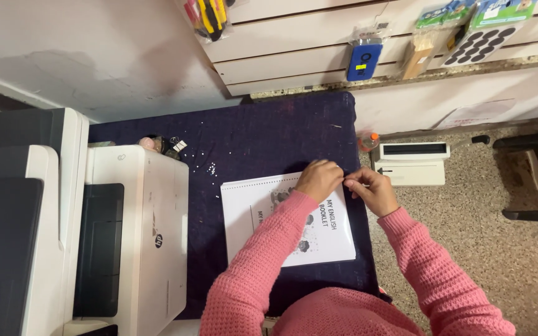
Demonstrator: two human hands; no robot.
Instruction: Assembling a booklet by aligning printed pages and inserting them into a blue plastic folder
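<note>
Booklet (281, 218), one, flat white paper with a pale punched edge along its upper side, lies in the middle of the frame on a dark purple cloth (250, 130); its long axis runs left to right, tilted slightly. I see my left hand (319, 179) curled on its upper right corner and my right hand (372, 188) just beside it, fingertips pinching together at that edge; what they pinch I cannot tell. Two smooth white printers (135, 236) stand at lower left.
</note>
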